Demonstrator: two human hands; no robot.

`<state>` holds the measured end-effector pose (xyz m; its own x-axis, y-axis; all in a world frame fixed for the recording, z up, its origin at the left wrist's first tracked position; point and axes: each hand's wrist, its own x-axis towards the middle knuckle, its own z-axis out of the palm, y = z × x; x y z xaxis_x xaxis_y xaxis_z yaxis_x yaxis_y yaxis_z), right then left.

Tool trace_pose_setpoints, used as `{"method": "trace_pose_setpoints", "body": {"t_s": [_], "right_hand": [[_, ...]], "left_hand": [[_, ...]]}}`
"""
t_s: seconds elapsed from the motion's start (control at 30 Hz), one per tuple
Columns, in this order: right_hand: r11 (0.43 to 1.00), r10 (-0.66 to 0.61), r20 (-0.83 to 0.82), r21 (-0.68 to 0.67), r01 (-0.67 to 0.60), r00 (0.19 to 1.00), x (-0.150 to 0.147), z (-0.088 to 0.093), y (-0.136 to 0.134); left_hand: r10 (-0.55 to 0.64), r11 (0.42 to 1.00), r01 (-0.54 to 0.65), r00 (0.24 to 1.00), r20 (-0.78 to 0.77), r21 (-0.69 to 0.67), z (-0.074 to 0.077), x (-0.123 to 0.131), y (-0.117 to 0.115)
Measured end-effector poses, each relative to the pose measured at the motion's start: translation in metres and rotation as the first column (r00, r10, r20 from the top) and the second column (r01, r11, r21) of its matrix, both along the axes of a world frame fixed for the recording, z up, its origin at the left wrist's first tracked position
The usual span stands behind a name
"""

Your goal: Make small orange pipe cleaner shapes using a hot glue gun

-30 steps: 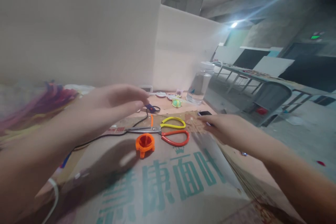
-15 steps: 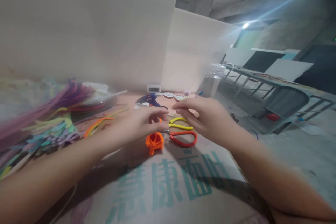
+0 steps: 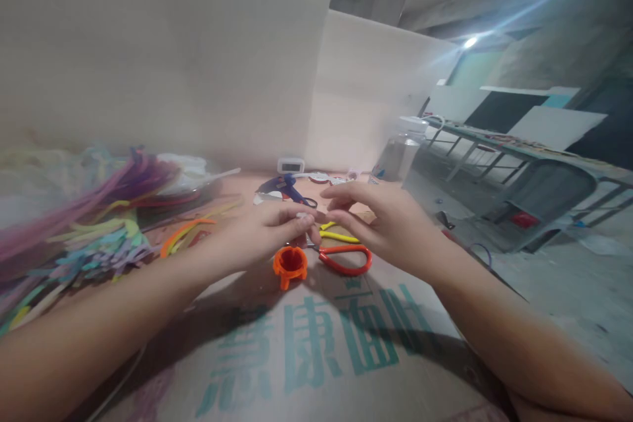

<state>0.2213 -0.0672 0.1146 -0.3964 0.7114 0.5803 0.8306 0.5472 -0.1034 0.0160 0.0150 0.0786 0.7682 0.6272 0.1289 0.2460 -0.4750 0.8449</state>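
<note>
My left hand (image 3: pixel 277 224) is closed in a pinch, thumb against fingers. A small pale spot shows at its tips, too small to tell whether it is a thing or a nail. Facing it, my right hand (image 3: pixel 380 214) has its thumb and fingers curved but apart, with nothing visible between them. Below the hands lie scissors (image 3: pixel 346 260) with one red and one yellow handle; my left hand partly covers their blades. An orange small cup-like piece with short legs (image 3: pixel 290 265) stands just under my left hand. Behind the hands lies a blue glue gun (image 3: pixel 284 186).
Pipe cleaners (image 3: pixel 109 244) in many colours heap up at the left. A small white digital clock (image 3: pixel 291 165) stands by the pale partition (image 3: pixel 366 92). A clear plastic jar (image 3: pixel 401 151) stands at the back right. Cardboard with green printed characters (image 3: pixel 316 343) covers the near surface.
My left fingers have closed together and moved slightly toward the right hand. My right hand has shifted a little left. The scissors and orange piece stay in place.
</note>
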Motion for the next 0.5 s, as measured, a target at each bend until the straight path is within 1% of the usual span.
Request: {"method": "trace_pose_setpoints", "body": {"t_s": [0.07,0.13,0.23,0.3,0.33,0.4,0.47,0.5], "right_hand": [[0.996,0.082,0.013,0.042,-0.082,0.997,-0.005,-0.007,0.002],[0.974,0.174,0.029,0.142,-0.176,0.984,-0.011,-0.018,0.006],[0.929,0.273,0.013,0.256,-0.267,0.962,-0.017,-0.033,0.010],[0.908,0.312,0.010,0.290,-0.301,0.950,-0.018,-0.035,0.011],[0.909,0.306,0.018,0.291,-0.298,0.952,-0.016,-0.034,0.010],[0.931,0.247,0.039,0.269,-0.248,0.968,-0.013,-0.029,0.008],[0.954,0.168,0.046,0.242,-0.175,0.985,-0.008,-0.021,0.005],[0.962,0.134,0.041,0.236,-0.140,0.990,-0.007,-0.017,0.003]], "left_hand": [[0.006,0.999,-0.004,0.999,-0.036,0.042,0.000,0.001,-0.004],[0.027,0.992,-0.018,0.997,-0.069,0.129,-0.001,0.002,-0.008],[0.050,0.959,-0.026,0.996,-0.078,0.281,-0.003,0.003,-0.012],[0.033,0.953,-0.005,0.996,-0.087,0.303,-0.002,0.004,-0.015],[0.017,0.956,0.010,0.996,-0.091,0.295,0.000,0.004,-0.017],[-0.010,0.962,0.035,0.996,-0.092,0.271,0.004,0.003,-0.020],[0.003,0.964,0.015,0.998,-0.064,0.265,0.008,0.002,-0.021],[0.024,0.967,-0.015,0.999,-0.033,0.256,0.010,0.001,-0.020]]}}
